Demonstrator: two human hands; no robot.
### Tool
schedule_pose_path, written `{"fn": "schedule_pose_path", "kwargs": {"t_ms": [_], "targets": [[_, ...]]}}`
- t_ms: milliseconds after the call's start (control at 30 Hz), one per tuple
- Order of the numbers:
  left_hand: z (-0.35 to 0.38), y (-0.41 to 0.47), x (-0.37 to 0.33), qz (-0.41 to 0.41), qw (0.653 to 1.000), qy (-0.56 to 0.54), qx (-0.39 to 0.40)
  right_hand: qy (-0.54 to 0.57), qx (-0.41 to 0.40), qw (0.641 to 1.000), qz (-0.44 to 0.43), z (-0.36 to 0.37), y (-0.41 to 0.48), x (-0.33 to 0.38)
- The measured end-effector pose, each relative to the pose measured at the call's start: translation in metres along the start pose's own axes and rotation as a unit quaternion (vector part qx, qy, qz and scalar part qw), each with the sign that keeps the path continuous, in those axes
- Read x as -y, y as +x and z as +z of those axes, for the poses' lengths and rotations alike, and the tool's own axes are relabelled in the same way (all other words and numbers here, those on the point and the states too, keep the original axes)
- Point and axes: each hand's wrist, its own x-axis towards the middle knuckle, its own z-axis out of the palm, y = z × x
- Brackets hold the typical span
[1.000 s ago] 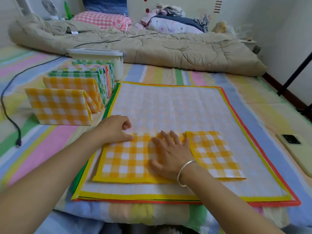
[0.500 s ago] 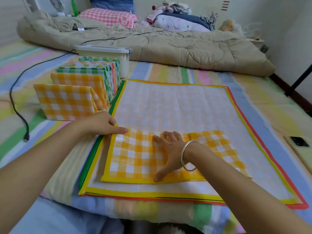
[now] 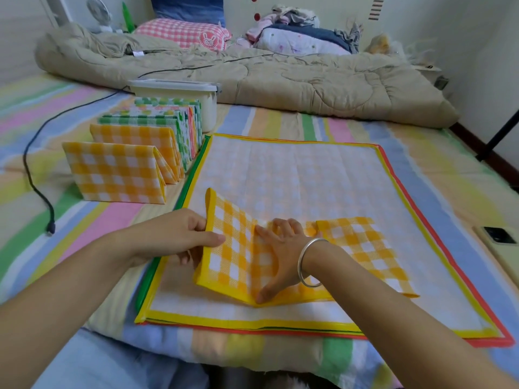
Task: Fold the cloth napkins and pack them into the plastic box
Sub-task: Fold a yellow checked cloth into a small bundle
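A yellow checked napkin (image 3: 362, 248), folded into a strip, lies on top of a stack of unfolded napkins (image 3: 295, 175) on the bed. My left hand (image 3: 179, 237) pinches the strip's left end and lifts it up off the stack. My right hand (image 3: 278, 256) presses flat on the strip's middle, thumb toward me. A row of folded napkins (image 3: 118, 169), yellow in front and green behind, stands to the left. The white plastic box (image 3: 196, 94) with its lid on sits behind that row.
A black cable (image 3: 36, 189) runs over the striped sheet at the left. A phone (image 3: 500, 237) lies at the right edge. A beige quilt (image 3: 280, 77) and pillows stretch across the back. A black stand leg (image 3: 500, 133) leans at the far right.
My left hand has taken the napkin's left end and raised it, turning it toward the right. My right hand stays pressed on the middle. The camera has moved closer.
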Motion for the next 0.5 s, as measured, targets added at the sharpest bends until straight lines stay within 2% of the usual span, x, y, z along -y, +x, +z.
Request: {"fn": "schedule_pose_path", "kwargs": {"t_ms": [200, 300, 367, 433, 467, 500], "targets": [[0.022, 0.007, -0.037, 0.068, 0.996, -0.062, -0.003, 0.025, -0.019, 0.999, -0.031, -0.003, -0.004, -0.004], [0.034, 0.018, -0.055, 0.082, 0.993, -0.083, -0.013, 0.114, -0.069, 0.991, -0.032, -0.013, -0.006, -0.017], [0.044, 0.025, -0.068, 0.074, 0.995, -0.067, -0.006, 0.269, -0.148, 0.952, 0.000, -0.022, -0.006, -0.034], [0.057, 0.034, -0.079, 0.050, 0.998, -0.040, 0.011, 0.426, -0.207, 0.880, 0.050, -0.028, -0.008, -0.051], [0.064, 0.039, -0.083, 0.035, 0.999, -0.022, 0.021, 0.465, -0.219, 0.855, 0.069, -0.028, -0.009, -0.058], [0.072, 0.044, -0.087, 0.017, 0.999, -0.003, 0.030, 0.480, -0.221, 0.845, 0.079, -0.026, -0.010, -0.063]]}}
